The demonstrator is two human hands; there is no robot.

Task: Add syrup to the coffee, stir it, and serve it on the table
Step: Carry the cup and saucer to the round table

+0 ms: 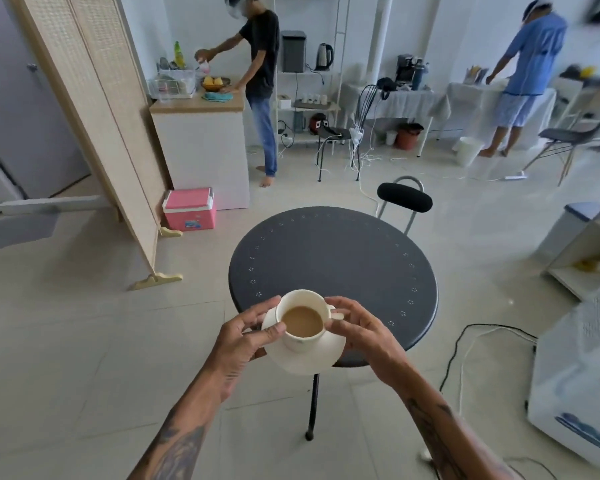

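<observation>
A cream cup (300, 342) of light brown coffee (302, 321) stands on a cream saucer (309, 362). I hold the pair at the near edge of a round dark table (333, 258). My left hand (245, 336) grips the saucer's left rim, thumb against the cup. From the right, my right hand (355, 329) holds the saucer and cup beside the cup's handle (336, 315). The saucer hangs partly over the table's near edge; whether it touches the tabletop I cannot tell. No syrup or spoon is in view.
A black-backed chair (404, 197) stands behind the table. A folding screen (94, 116) and pink cooler (189, 209) are to the left. Cables (465, 344) lie on the floor at right beside white furniture (575, 386). Two people work at counters at the back.
</observation>
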